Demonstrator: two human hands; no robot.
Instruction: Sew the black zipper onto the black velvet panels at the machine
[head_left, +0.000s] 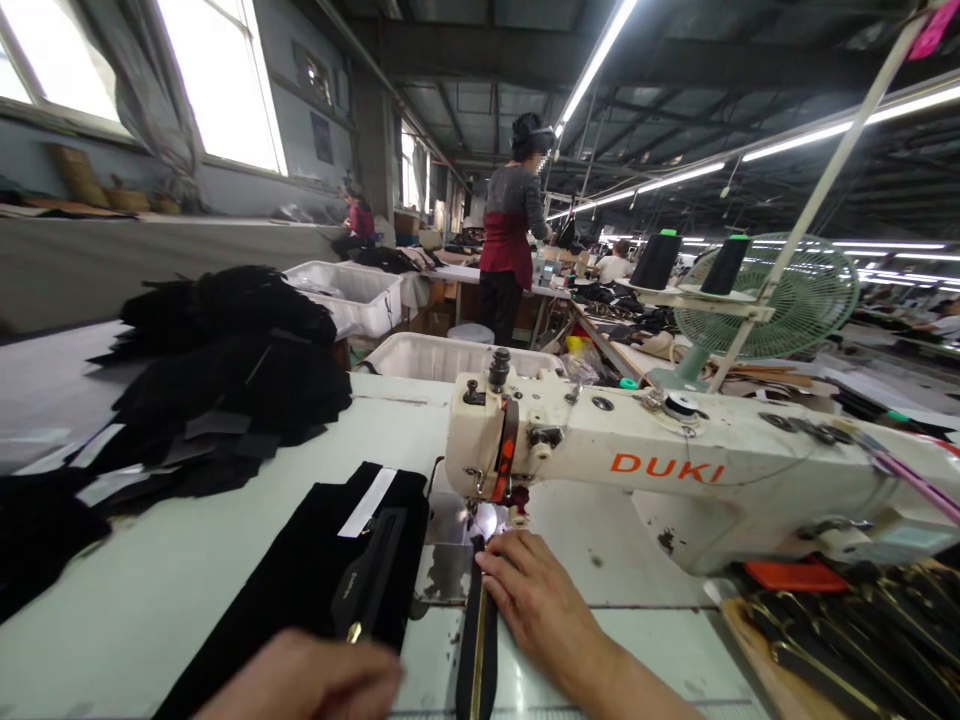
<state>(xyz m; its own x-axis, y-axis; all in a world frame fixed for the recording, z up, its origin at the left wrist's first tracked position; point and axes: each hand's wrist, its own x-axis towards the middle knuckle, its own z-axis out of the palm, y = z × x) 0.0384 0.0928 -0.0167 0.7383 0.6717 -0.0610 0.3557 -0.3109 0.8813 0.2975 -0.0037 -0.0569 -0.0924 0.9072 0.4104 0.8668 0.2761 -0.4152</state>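
Note:
My right hand (541, 600) is closed, its fingertips pressed on the upper end of a black zipper strip (478, 650) with gold teeth. The strip runs lengthwise toward me, its far end at the lit needle area of a white sewing machine (577, 430). My left hand (315, 678) is smeared by motion at the lower edge, over a black fabric piece (262, 590); its finger state is unclear. That piece carries a white strip (367, 502) and a dark zipped panel (375, 565) with a gold pull.
A heap of black cut pieces (232, 370) lies left on the pale table. More gold-toothed zipper strips (862, 640) fill the right corner beside an orange object (795, 575). Behind the machine are a white bin (405, 355), thread cones (658, 262) and a green fan (802, 300). Another person (506, 230) stands farther back.

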